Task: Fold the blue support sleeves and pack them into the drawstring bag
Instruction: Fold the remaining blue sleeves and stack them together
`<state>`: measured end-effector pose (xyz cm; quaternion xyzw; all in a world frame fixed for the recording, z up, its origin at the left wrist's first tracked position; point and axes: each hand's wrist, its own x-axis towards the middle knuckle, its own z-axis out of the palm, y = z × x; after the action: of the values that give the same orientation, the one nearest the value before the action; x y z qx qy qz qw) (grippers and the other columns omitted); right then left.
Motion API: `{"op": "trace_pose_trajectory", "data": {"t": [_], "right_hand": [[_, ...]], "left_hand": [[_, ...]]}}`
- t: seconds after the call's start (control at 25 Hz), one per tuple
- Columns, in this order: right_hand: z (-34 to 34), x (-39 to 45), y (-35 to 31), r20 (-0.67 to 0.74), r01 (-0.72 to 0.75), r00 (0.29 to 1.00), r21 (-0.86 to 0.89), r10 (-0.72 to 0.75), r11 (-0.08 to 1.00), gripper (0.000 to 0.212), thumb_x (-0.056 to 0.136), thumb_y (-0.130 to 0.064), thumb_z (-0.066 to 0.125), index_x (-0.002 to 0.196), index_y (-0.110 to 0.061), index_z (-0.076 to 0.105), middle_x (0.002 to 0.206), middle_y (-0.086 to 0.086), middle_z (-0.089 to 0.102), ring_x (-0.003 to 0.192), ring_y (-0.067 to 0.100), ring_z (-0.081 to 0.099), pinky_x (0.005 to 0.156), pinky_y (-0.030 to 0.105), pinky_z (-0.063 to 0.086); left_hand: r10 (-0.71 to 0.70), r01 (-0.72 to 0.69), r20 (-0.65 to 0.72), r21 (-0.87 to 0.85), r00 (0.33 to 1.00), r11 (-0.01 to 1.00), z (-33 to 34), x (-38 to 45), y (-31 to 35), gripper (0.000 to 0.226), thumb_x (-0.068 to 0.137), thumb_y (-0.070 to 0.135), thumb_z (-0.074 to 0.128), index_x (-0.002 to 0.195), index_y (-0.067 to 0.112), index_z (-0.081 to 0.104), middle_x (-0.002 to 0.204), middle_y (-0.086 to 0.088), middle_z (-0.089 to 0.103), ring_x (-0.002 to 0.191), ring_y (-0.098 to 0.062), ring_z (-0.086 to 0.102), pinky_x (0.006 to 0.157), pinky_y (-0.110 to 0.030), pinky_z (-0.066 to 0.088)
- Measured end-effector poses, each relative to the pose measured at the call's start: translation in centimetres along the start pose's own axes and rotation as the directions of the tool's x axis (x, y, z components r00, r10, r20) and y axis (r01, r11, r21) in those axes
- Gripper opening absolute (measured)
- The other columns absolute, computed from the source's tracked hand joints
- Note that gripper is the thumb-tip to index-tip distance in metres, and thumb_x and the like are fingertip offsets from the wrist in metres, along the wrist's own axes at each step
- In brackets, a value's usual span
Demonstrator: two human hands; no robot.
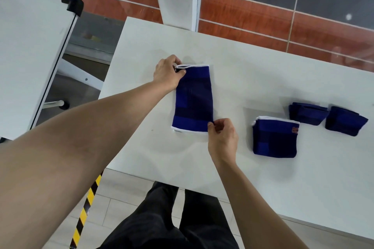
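Sleeve (193, 99) lies flat and unfolded mid-table (242, 79); my left hand (167, 73) pinches its far-left white-edged corner, my right hand (222, 137) pinches its near-right corner. I see three folded sleeves (275, 137) resting to the right, well apart from it.

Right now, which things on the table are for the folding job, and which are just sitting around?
For the job:
- flat blue sleeve, pinched at two corners by the left hand and right hand
- three folded sleeves

Just around:
- white table (only the work surface)
- white board
- striped floor tape

No bag in view.
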<state>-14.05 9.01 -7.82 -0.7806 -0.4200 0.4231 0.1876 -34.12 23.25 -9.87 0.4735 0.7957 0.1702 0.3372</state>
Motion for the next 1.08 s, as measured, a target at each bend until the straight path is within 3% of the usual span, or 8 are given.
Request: {"op": "trace_pose_trajectory", "data": {"t": [0.12, 0.36, 0.56, 0.8, 1.08], "right_hand": [[0.3, 0.4, 0.3, 0.001, -0.006, 1.000, -0.008, 0.006, 1.000, 0.008, 0.098, -0.027, 0.060, 0.094, -0.021, 0.059, 0.089, -0.004, 0.065, 0.080, 0.013, 0.062, 0.061, 0.018, 0.041], [0.4, 0.5, 0.6, -0.003, -0.007, 1.000, -0.011, 0.007, 1.000, 0.007, 0.098, -0.027, 0.061, 0.095, -0.020, 0.060, 0.085, -0.005, 0.066, 0.079, 0.015, 0.063, 0.063, 0.023, 0.045], [0.3, 0.7, 0.8, 0.007, 0.011, 1.000, -0.006, -0.011, 1.000, 0.006, 0.098, -0.024, 0.061, 0.094, -0.019, 0.060, 0.082, -0.004, 0.066, 0.079, 0.017, 0.063, 0.066, 0.028, 0.048], [-0.1, 0.6, 1.0, 0.022, 0.034, 0.999, 0.019, -0.034, 0.999, 0.005, 0.099, -0.020, 0.059, 0.098, -0.016, 0.060, 0.086, -0.004, 0.065, 0.077, 0.010, 0.061, 0.062, 0.015, 0.041], [-0.3, 1.0, 1.0, 0.038, -0.002, 0.999, 0.036, 0.000, 0.999, 0.005, 0.098, -0.022, 0.062, 0.097, -0.017, 0.060, 0.087, -0.004, 0.066, 0.077, 0.007, 0.060, 0.060, 0.011, 0.040]], "left_hand": [[0.077, -0.077, -0.015, 0.023, 0.997, 0.997, -0.1, -0.9, -0.4, 0.023, 0.093, 0.020, 0.059, 0.111, 0.032, 0.064, 0.112, -0.002, 0.057, 0.102, -0.018, 0.053, 0.084, -0.030, 0.043], [0.095, -0.096, -0.043, -0.020, 0.995, 0.995, -0.4, -1.2, -0.9, 0.023, 0.097, 0.024, 0.053, 0.106, 0.032, 0.072, 0.111, 0.003, 0.065, 0.107, -0.017, 0.060, 0.092, -0.040, 0.053], [0.168, -0.168, 0.001, 0.088, 0.986, 0.982, -0.7, -1.2, -0.6, 0.026, 0.097, 0.029, 0.060, 0.121, 0.027, 0.070, 0.112, -0.001, 0.054, 0.101, -0.011, 0.043, 0.089, -0.024, 0.033], [0.170, -0.166, -0.053, 0.059, 0.984, 0.984, -0.9, -1.5, -0.8, 0.025, 0.101, 0.029, 0.051, 0.110, 0.025, 0.074, 0.111, 0.005, 0.072, 0.108, -0.020, 0.062, 0.088, -0.032, 0.045], [0.129, -0.126, -0.030, 0.094, 0.991, 0.988, -0.6, -1.2, -1.1, 0.024, 0.099, 0.030, 0.058, 0.117, 0.024, 0.072, 0.113, -0.004, 0.062, 0.111, -0.019, 0.055, 0.088, -0.024, 0.036]]}}
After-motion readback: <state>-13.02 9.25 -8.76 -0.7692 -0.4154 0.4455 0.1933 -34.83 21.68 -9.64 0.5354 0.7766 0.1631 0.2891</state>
